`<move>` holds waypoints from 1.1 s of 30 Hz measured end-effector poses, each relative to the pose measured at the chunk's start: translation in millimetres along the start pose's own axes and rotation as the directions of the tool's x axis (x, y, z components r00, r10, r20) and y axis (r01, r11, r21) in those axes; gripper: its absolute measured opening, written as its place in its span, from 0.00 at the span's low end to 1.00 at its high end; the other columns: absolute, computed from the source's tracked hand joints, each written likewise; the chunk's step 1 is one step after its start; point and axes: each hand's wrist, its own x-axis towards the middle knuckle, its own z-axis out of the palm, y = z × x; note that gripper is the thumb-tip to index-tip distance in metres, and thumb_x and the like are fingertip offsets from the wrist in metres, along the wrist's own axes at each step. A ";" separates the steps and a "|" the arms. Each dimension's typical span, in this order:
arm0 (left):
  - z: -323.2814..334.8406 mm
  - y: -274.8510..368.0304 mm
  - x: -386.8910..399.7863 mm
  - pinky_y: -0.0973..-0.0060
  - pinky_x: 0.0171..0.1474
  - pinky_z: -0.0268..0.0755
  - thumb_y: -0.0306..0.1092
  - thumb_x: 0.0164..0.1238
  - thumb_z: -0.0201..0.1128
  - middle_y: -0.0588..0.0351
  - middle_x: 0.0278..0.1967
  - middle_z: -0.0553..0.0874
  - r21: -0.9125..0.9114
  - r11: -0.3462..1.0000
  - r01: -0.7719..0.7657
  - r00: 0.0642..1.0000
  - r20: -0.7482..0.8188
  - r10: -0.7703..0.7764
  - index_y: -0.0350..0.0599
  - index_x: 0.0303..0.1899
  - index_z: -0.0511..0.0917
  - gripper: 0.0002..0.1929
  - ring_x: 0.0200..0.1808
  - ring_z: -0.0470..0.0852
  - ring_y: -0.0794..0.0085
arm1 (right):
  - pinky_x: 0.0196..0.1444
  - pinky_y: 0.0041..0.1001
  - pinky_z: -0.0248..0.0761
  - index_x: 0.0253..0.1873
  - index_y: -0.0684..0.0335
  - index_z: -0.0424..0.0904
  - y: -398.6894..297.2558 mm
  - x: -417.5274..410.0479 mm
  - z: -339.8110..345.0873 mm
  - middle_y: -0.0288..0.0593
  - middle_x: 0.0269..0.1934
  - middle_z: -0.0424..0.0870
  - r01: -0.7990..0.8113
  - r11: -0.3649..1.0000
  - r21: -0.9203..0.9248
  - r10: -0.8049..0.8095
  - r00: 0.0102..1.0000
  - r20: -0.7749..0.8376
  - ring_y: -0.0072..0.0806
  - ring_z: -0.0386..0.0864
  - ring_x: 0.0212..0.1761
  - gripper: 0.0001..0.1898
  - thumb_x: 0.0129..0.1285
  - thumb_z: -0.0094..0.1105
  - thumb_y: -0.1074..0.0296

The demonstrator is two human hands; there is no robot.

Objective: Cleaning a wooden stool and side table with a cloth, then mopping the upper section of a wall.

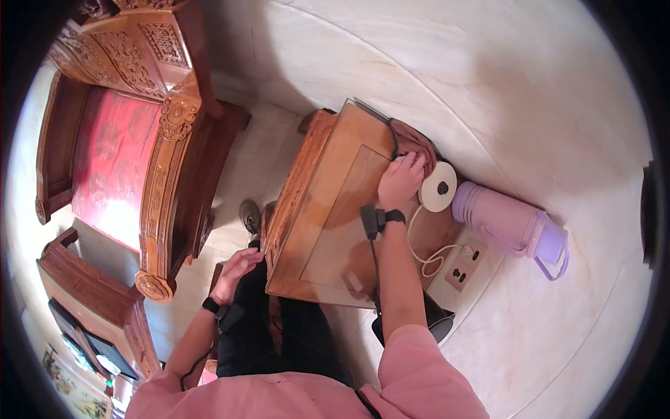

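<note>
My right hand has its fingers curled over a bunched brown cloth at the far corner of a glass-topped wooden side table. A black edge or cord runs along the cloth, and part of it is hidden under the fingers. Just beside that hand lies a white round kettle base with a black centre, its white cord trailing over the tabletop. My left hand holds nothing; its fingers are spread near the table's left front edge, above my leg.
A pink-purple vacuum jug with a handle stands by the wall, past the kettle base. The white cord is plugged into a wall socket. A dark object is partly behind my right arm. To the left is a carved wooden chair with a red cushion.
</note>
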 end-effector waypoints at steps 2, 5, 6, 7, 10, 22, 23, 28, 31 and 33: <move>3.4 0.6 -1.1 0.68 0.65 0.54 0.50 0.66 0.52 0.52 0.56 0.74 -0.014 1.000 -0.017 1.000 0.008 0.017 0.41 0.59 0.66 0.26 0.61 0.69 0.67 | 0.56 0.46 0.61 0.58 0.66 0.66 12.9 11.0 2.5 0.53 0.62 0.63 -0.181 0.981 -0.066 0.183 0.983 0.022 0.49 0.66 0.57 0.21 0.63 0.47 0.61; 2.2 -2.6 -3.9 0.68 0.64 0.55 0.50 0.66 0.52 0.51 0.56 0.75 0.000 1.000 -0.013 1.000 0.001 0.013 0.41 0.59 0.66 0.26 0.61 0.70 0.67 | 0.53 0.45 0.64 0.60 0.64 0.65 11.1 29.8 -0.9 0.50 0.61 0.65 -0.415 0.901 -0.129 0.424 0.904 0.059 0.47 0.68 0.54 0.24 0.60 0.49 0.60; 5.6 1.1 -6.3 0.67 0.64 0.55 0.55 0.62 0.55 0.46 0.56 0.73 0.025 1.000 0.007 1.000 -0.009 -0.007 0.39 0.59 0.64 0.32 0.61 0.70 0.62 | 0.52 0.45 0.64 0.60 0.63 0.65 11.1 32.3 -2.3 0.49 0.61 0.65 -0.451 0.879 -0.151 0.466 0.881 0.080 0.46 0.68 0.54 0.24 0.60 0.49 0.60; 5.8 -0.3 -6.5 0.67 0.64 0.55 0.55 0.62 0.55 0.46 0.56 0.73 0.034 0.999 0.012 1.000 0.004 -0.012 0.39 0.59 0.64 0.32 0.61 0.70 0.62 | 0.52 0.45 0.64 0.60 0.63 0.65 12.9 32.3 -5.9 0.49 0.61 0.65 -0.487 0.856 -0.175 0.507 0.856 0.097 0.46 0.68 0.54 0.24 0.60 0.49 0.60; -1.3 -3.1 -6.5 0.68 0.64 0.55 0.50 0.66 0.52 0.49 0.55 0.75 0.004 1.000 -0.018 1.000 0.015 0.018 0.41 0.59 0.66 0.26 0.60 0.71 0.66 | 0.53 0.44 0.63 0.61 0.62 0.64 -5.0 -37.4 -17.1 0.50 0.61 0.64 -0.275 0.943 -0.190 0.270 0.961 -0.054 0.47 0.66 0.56 0.23 0.62 0.48 0.61; 5.7 21.5 -3.4 0.69 0.63 0.57 0.52 0.63 0.54 0.48 0.55 0.75 0.149 0.988 0.027 0.999 0.026 -0.031 0.40 0.59 0.65 0.29 0.60 0.71 0.64 | 0.60 0.36 0.59 0.56 0.72 0.64 21.1 -128.6 -80.6 0.56 0.51 0.69 -0.504 0.569 0.649 0.643 0.765 0.030 0.46 0.67 0.56 0.19 0.61 0.51 0.73; 6.1 22.8 -2.2 0.69 0.63 0.57 0.52 0.63 0.54 0.48 0.55 0.75 0.171 0.985 0.030 0.998 0.040 -0.037 0.40 0.59 0.65 0.29 0.60 0.71 0.64 | 0.59 0.39 0.59 0.56 0.74 0.64 42.2 -98.9 -80.1 0.57 0.53 0.69 -0.454 0.590 0.668 0.693 0.710 -0.130 0.48 0.67 0.55 0.18 0.62 0.49 0.74; 12.6 18.9 1.1 0.67 0.62 0.59 0.54 0.63 0.56 0.47 0.56 0.74 0.190 0.979 0.074 0.992 0.086 -0.092 0.41 0.59 0.65 0.30 0.60 0.71 0.62 | 0.58 0.42 0.60 0.58 0.66 0.66 138.7 -33.2 -34.2 0.52 0.59 0.66 -0.813 0.515 0.273 0.834 0.402 -0.378 0.48 0.66 0.57 0.22 0.57 0.50 0.75; 21.0 21.3 -2.4 0.68 0.63 0.58 0.53 0.62 0.57 0.48 0.55 0.75 0.204 0.972 0.120 0.987 0.082 -0.139 0.39 0.58 0.65 0.30 0.60 0.71 0.63 | 0.56 0.43 0.61 0.59 0.59 0.68 153.8 -35.7 -20.8 0.48 0.59 0.68 -0.937 0.337 -0.093 0.928 0.347 -0.136 0.47 0.67 0.57 0.22 0.57 0.50 0.69; 19.6 20.9 0.1 0.69 0.63 0.58 0.52 0.62 0.57 0.48 0.55 0.75 0.199 0.973 0.114 0.986 0.094 -0.134 0.39 0.58 0.66 0.30 0.60 0.71 0.63 | 0.56 0.44 0.61 0.59 0.54 0.70 148.1 -45.8 -16.5 0.45 0.59 0.68 -0.827 0.552 -0.110 0.829 0.558 -0.040 0.45 0.66 0.58 0.21 0.58 0.50 0.65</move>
